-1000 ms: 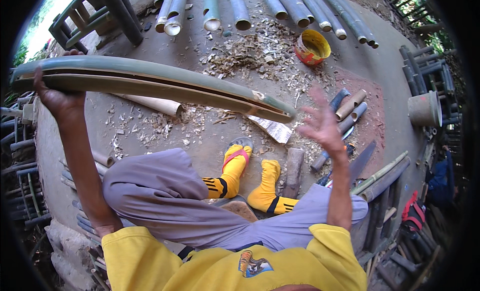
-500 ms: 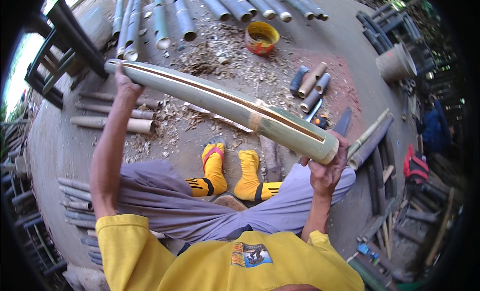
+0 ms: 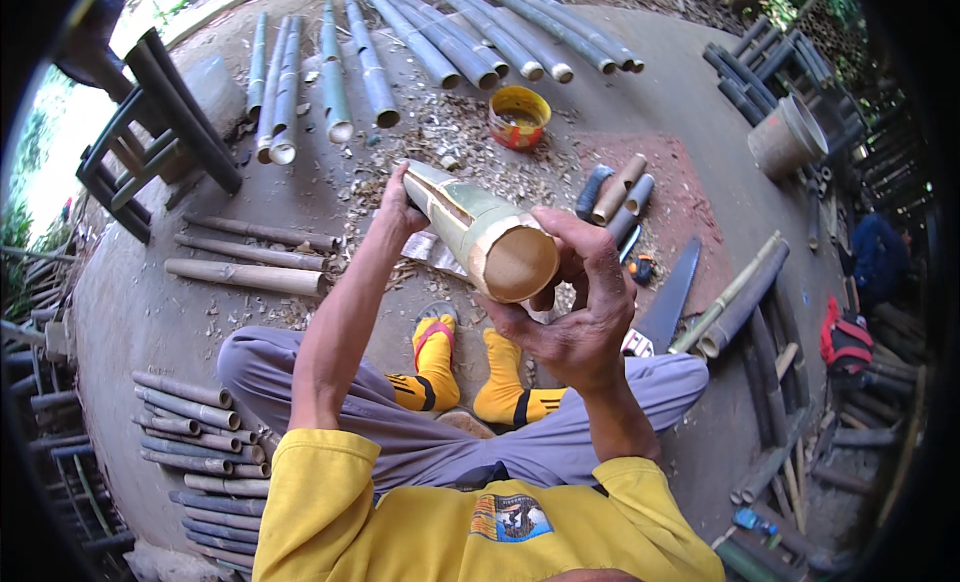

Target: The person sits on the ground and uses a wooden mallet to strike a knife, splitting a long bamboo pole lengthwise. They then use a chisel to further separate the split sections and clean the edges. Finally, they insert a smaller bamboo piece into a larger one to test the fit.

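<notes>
I hold a thick green bamboo tube (image 3: 485, 220) in front of me above my feet, with a long slot cut along its upper side. Its near end, a pale closed disc, faces me. Around the far end is my left hand (image 3: 402, 208), closed on it and partly hidden behind the tube. At the near end my right hand (image 3: 583, 327) curls its fingers and thumb against the right and lower rim. Beyond the tube, wood shavings (image 3: 455, 132) litter the ground.
Long bamboo poles (image 3: 420, 42) lie at the back, near a red and yellow bowl (image 3: 515, 139). Right of me are a saw (image 3: 672, 294), a tape measure (image 3: 641, 270) and short bamboo pieces (image 3: 619, 189). A bucket (image 3: 775, 150) stands farther right. Cut lengths (image 3: 200, 437) are stacked at left.
The tube has swung from lying crosswise to pointing away from me, its closed end now facing me. My left hand has moved right and my right hand left, both still on the tube.
</notes>
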`<state>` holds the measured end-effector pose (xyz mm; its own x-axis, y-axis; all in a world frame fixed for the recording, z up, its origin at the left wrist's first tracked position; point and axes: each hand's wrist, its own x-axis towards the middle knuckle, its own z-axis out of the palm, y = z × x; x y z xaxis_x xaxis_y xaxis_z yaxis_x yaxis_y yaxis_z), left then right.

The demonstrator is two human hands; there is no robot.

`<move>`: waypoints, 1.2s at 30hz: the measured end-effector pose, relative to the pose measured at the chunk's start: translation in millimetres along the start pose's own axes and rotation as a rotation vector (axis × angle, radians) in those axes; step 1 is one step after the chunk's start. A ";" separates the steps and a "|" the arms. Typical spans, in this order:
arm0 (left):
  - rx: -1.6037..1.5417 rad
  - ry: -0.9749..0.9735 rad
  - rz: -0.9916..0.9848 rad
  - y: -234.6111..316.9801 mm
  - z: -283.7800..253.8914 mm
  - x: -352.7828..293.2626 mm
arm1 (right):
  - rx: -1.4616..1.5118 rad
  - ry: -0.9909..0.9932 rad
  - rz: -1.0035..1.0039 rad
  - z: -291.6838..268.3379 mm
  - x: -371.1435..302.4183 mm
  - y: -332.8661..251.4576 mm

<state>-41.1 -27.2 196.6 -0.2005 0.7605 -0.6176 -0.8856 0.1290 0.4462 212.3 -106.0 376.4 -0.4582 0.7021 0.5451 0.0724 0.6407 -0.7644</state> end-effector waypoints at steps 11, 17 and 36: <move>0.006 -0.108 0.134 7.1 -15.2 -39.2 | 0.026 -0.050 -0.198 40.1 10.1 -13.8; -0.053 0.008 -0.025 2.9 -40.6 29.8 | -0.084 -0.026 -0.233 25.8 -32.0 10.0; 0.396 -0.185 0.939 27.2 22.2 -39.4 | -0.587 0.119 1.039 -76.9 -175.9 257.6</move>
<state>-48.0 -39.5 247.5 -0.6419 0.7446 0.1829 -0.1978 -0.3913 0.8988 379.7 -40.5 110.1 0.1413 0.9721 -0.1870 0.7665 -0.2270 -0.6008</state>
